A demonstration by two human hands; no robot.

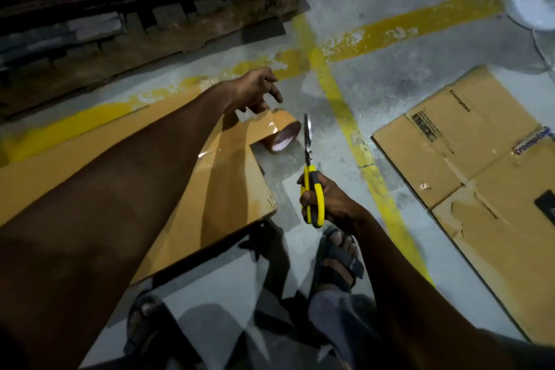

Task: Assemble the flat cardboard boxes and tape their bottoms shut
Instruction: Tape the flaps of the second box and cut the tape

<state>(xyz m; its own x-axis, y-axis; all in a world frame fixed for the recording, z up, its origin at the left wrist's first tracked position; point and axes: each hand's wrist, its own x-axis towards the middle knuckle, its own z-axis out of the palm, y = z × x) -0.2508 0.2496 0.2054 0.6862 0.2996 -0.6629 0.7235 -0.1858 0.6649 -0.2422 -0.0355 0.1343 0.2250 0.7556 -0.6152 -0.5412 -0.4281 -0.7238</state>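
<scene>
Brown tape roll [283,135] hangs off the far end of the cardboard box [228,189], its strip stuck along the seam. Left hand [256,91], fingers loosely spread, seems to touch the roll's top. At four o'clock, right hand [326,201] grips closed yellow-handled scissors [310,177], blades pointing up.

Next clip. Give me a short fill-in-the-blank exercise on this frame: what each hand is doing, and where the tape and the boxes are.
1. The right hand grips a pair of ____ with yellow handles.
2. The left hand rests its fingertips on the roll of brown ____ at the end of the box.
3. The strip pulled from the roll lies along the box and is not yet ____.
4. The flattened carton on the floor at right bears the printed name ____.

Missing words: scissors; tape; cut; Crompton
</scene>
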